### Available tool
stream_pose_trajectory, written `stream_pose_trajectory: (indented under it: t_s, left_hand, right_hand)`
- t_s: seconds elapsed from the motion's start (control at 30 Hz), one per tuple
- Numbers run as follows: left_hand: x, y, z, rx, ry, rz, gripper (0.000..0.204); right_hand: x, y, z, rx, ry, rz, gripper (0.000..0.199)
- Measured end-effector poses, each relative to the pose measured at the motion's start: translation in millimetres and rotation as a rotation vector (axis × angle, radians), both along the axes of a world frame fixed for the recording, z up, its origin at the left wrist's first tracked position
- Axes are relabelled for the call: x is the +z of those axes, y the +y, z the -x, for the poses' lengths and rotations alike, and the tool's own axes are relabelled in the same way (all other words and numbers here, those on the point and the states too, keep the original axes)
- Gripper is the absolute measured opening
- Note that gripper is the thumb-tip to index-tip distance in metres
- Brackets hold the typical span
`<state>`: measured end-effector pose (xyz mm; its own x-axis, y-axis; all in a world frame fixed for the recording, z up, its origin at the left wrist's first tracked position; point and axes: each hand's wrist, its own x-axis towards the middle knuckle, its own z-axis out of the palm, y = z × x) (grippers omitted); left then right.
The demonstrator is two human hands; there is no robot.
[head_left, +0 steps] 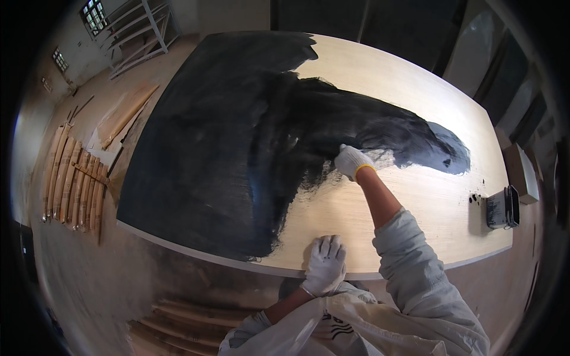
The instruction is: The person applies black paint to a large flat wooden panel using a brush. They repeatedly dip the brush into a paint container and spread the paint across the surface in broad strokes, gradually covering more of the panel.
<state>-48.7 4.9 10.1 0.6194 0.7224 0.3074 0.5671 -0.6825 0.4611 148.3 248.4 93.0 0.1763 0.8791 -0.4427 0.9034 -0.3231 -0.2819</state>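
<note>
A large pale board (pixel 350 216) lies in front of me, its left side and a broad band across its middle coated in wet-looking black paint (pixel 196 142). My right hand (pixel 354 161), in a white knit glove with a yellow cuff, is closed low over the lower edge of the black band. Whatever it grips is hidden beneath the fingers and the dark coating. My left hand (pixel 325 265), also gloved in white, rests on the board's near edge with its fingers lying on the bare surface. It holds nothing that I can see.
A black-smeared bucket (pixel 502 207) stands on the board's right side, with dark drips (pixel 475 199) beside it. Long brown wrapped bundles (pixel 74 184) lie on the floor at left. A pale metal rack (pixel 139 35) stands at the back left; dark panels (pixel 409 29) are behind the board.
</note>
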Motion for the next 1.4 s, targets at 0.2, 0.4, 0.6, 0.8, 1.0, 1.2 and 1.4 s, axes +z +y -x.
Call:
stream_pose_trajectory:
  t_s: [0.2, 0.4, 0.6, 0.8, 1.0, 1.2, 1.4]
  left_hand:
    - [1.1, 8.7, 13.0, -0.071, -0.074, 0.014, 0.044]
    - [11.9, 13.4, 16.5, -0.121, -0.051, 0.016, 0.044]
    - [-3.1, 18.4, 20.1, -0.121, -0.110, -0.013, 0.044]
    - [4.4, 19.5, 17.9, -0.174, -0.144, 0.064, 0.041]
    - [6.7, 18.8, 10.5, -0.076, -0.131, -0.033, 0.034]
    - [7.8, 18.8, 8.2, -0.027, -0.122, 0.045, 0.026]
    - [8.0, 10.2, 8.0, 0.004, -0.083, 0.024, 0.028]
  right_hand:
    - [-25.9, 22.7, 49.6, 0.152, -0.023, -0.099, 0.041]
    - [-11.1, 56.0, 22.1, 0.011, -0.102, -0.038, 0.045]
    - [0.8, 33.0, -20.6, 0.065, -0.202, -0.045, 0.056]
    - [17.0, 51.3, -181.9, 0.041, -0.352, 0.016, 0.063]
    - [23.6, 176.7, -166.5, 0.399, -0.421, -0.064, 0.083]
    - [61.0, 193.5, -28.2, 0.756, -0.413, 0.032, 0.089]
    - [58.3, 92.6, -16.4, 1.163, -0.495, 0.129, 0.087]
